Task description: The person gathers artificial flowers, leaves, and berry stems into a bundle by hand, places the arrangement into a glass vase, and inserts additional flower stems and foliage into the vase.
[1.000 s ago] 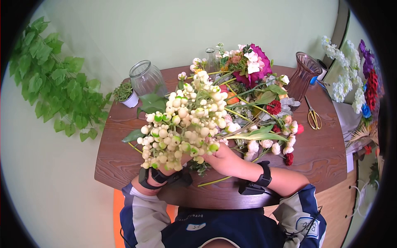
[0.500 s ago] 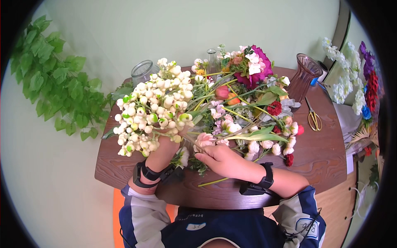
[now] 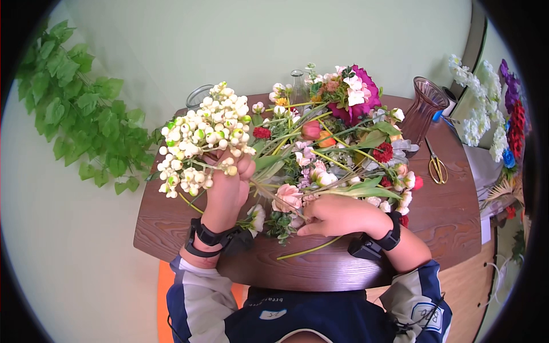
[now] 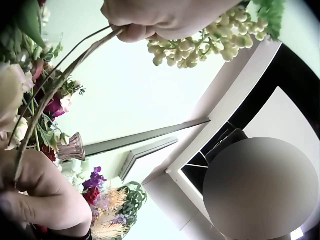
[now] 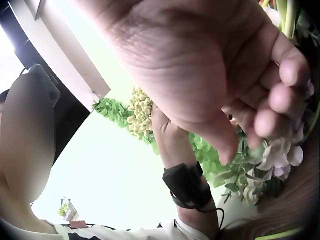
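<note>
My left hand point(image 3: 226, 186) grips brown stems below a bunch of cream berries point(image 3: 200, 134) tipped with green, raised over the table's left side. The left wrist view shows the fist point(image 4: 165, 17) with two thin stems point(image 4: 65, 75) running from it towards the other hand. My right hand point(image 3: 343, 217) hovers low over the front of the flower pile, close to the stems' lower ends. Its fingers point(image 5: 270, 122) are loosely bent and apart from the thumb in the right wrist view, with nothing visible between them. A pale pink flower point(image 3: 287, 198) lies just beside it.
Mixed flowers spread over the middle of the wooden table point(image 3: 166, 228). A ribbed vase point(image 3: 422, 108) and gold-handled scissors point(image 3: 437, 170) are at the right. Behind the berries stands a clear jar point(image 3: 198, 97). A loose green stem point(image 3: 309, 248) lies near the front edge.
The left hand has carried the berries leftward and up, uncovering the pile's middle. The right hand, which pinched the stems half a second ago, has shifted right and its fingers have loosened.
</note>
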The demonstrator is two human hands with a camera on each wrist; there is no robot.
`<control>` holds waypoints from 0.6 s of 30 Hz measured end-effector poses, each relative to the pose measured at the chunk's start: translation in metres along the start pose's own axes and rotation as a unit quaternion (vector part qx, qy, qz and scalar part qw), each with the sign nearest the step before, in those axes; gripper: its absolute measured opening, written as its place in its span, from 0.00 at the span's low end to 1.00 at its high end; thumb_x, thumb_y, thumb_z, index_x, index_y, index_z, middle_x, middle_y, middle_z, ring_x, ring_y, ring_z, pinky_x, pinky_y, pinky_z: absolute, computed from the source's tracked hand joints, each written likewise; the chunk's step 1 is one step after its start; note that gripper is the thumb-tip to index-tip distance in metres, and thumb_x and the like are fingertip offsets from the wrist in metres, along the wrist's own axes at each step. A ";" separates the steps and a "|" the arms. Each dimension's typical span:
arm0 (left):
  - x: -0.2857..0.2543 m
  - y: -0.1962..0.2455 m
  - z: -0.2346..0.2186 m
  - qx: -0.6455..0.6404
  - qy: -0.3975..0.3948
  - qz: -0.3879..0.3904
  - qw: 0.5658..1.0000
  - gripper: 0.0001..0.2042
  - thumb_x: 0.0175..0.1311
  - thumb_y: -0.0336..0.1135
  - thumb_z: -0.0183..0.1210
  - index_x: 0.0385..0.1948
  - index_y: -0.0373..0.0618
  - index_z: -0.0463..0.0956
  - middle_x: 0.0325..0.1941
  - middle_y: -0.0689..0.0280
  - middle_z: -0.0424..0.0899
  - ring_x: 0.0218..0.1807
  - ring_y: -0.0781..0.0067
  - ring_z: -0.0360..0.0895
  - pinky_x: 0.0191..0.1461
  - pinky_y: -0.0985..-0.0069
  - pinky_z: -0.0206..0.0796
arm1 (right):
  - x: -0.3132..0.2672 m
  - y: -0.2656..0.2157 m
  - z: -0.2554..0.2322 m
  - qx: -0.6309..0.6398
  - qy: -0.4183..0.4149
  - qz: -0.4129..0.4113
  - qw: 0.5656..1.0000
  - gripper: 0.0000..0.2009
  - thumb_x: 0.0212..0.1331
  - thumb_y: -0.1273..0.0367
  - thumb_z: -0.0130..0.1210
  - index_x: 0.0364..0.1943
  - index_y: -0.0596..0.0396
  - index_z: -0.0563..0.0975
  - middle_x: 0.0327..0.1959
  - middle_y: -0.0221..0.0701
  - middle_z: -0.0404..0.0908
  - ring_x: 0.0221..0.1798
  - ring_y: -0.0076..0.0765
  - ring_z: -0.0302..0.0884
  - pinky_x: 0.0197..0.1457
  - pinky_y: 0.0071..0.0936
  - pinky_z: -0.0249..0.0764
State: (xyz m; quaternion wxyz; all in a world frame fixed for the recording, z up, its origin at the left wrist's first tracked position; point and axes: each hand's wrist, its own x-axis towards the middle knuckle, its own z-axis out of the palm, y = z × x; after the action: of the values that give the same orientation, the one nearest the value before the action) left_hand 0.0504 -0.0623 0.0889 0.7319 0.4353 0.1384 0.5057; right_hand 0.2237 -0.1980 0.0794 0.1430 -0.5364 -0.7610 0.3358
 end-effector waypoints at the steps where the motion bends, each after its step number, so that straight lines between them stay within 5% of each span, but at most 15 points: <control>1: 0.000 0.000 0.000 0.000 -0.003 -0.001 1.000 0.12 0.65 0.26 0.51 0.23 0.54 0.61 0.21 0.80 0.60 0.18 0.88 0.48 0.21 0.84 0.39 | -0.003 -0.003 -0.004 -0.001 -0.010 0.033 0.999 0.20 0.55 0.55 0.58 0.22 0.61 0.77 0.20 0.43 0.75 0.27 0.49 0.75 0.33 0.40 0.69; 5: -0.001 0.003 0.003 -0.011 -0.005 -0.017 1.000 0.11 0.65 0.26 0.51 0.24 0.54 0.62 0.21 0.80 0.61 0.18 0.88 0.48 0.21 0.84 0.39 | -0.011 -0.007 -0.014 0.027 0.046 0.055 0.997 0.19 0.52 0.56 0.61 0.22 0.60 0.77 0.19 0.40 0.75 0.27 0.47 0.75 0.32 0.38 0.69; 10: -0.006 0.003 0.010 -0.005 0.046 -0.019 0.999 0.09 0.66 0.26 0.50 0.25 0.54 0.64 0.22 0.80 0.60 0.19 0.86 0.48 0.21 0.84 0.39 | -0.014 -0.011 -0.015 0.013 0.152 -0.022 0.988 0.15 0.46 0.60 0.67 0.27 0.56 0.77 0.21 0.33 0.77 0.26 0.36 0.78 0.30 0.32 0.71; 14: -0.004 -0.001 0.002 -0.031 -0.013 -0.027 0.999 0.09 0.66 0.26 0.50 0.26 0.54 0.64 0.22 0.80 0.60 0.19 0.86 0.48 0.22 0.84 0.39 | -0.011 -0.019 -0.007 -0.007 0.183 -0.038 0.982 0.13 0.46 0.63 0.67 0.29 0.57 0.78 0.25 0.33 0.79 0.28 0.38 0.78 0.32 0.33 0.72; 18: -0.005 0.000 0.005 -0.027 0.018 -0.059 0.998 0.10 0.66 0.27 0.50 0.25 0.55 0.64 0.22 0.80 0.60 0.19 0.86 0.48 0.22 0.84 0.39 | -0.006 -0.012 0.003 -0.029 0.230 -0.068 0.970 0.09 0.47 0.66 0.64 0.28 0.55 0.77 0.26 0.34 0.78 0.31 0.43 0.78 0.34 0.37 0.72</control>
State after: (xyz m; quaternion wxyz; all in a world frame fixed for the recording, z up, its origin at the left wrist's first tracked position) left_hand 0.0515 -0.0696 0.0904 0.7693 0.3975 0.1633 0.4728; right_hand 0.2158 -0.2065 0.0863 0.3211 -0.5501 -0.7517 0.1708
